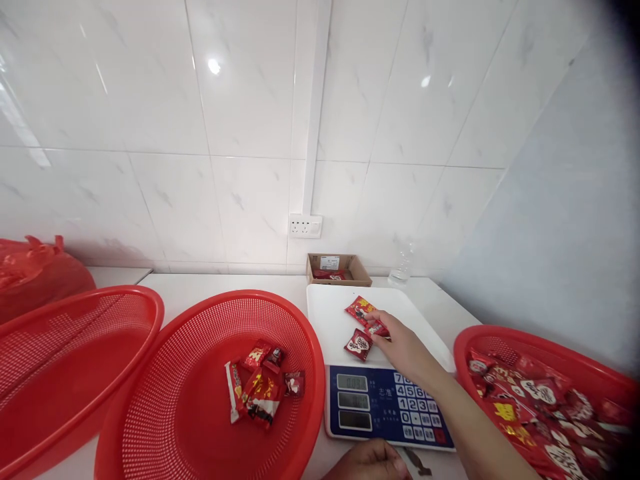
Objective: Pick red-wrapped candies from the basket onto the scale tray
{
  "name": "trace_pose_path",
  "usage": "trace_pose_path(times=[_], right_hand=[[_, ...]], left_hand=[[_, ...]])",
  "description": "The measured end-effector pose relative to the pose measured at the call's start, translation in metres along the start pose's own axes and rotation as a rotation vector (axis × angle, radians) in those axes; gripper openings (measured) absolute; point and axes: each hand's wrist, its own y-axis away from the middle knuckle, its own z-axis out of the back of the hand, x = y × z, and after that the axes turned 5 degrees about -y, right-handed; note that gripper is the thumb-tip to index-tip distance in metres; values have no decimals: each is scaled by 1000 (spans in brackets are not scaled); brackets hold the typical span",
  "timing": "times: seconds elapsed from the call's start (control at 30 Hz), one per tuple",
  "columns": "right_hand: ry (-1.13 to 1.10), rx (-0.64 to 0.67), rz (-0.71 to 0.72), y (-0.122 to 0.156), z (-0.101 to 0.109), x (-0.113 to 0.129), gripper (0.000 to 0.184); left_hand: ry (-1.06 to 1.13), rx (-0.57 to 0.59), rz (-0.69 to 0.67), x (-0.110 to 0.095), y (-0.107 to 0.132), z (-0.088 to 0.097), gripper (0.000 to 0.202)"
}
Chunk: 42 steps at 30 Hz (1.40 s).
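My right hand (400, 343) reaches over the white pan (415, 313) of a digital scale, its thumb and fingers pinching a small red candy packet (377, 328). Beside it on the pan lie a red packet with yellow print (359, 308) and a dark red packet with a white patch (359, 344). The scale's blue keypad panel (385, 400) faces me, with lit digits too faint to read surely. My left hand (369, 460) is at the bottom edge in front of the scale, fingers curled. A pale flat piece with a dark mark (416, 461) shows by its fingertips; what they grip is unclear.
A round red basket (210, 307) left of the scale holds several packets. Another red basket (150, 300) stands farther left, before a red plastic bag (45, 273). At right, a red basket (465, 337) is full of packets. Behind the pan are a cardboard box (357, 270) and clear bottle (401, 265).
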Motion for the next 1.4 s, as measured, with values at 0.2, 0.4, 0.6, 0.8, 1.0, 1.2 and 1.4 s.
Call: trace_pose_path(times=[0.2, 0.4, 0.6, 0.8, 1.0, 1.2, 1.4], right_hand=[[-102, -43, -23, 4, -1, -8, 44], [-131, -82, -25, 8, 1, -7, 42], [-129, -108, -38, 11, 0, -6, 34], [-72, -135, -8, 9, -6, -9, 42], [-1, -117, -14, 8, -6, -16, 44], [133, -223, 65, 17, -5, -22, 42], [111, -66, 251, 21, -28, -12, 28]], left_hand=[[-2, 16, -11, 3, -1, 2, 68], [20, 44, -23, 6, -3, 5, 67], [28, 35, -22, 7, -2, 5, 64], [23, 8, 0, 7, -3, 3, 67], [20, 28, 5, 6, -2, 5, 66], [38, 19, 0, 12, -5, 7, 65], [53, 11, 14, 12, -5, 5, 67]])
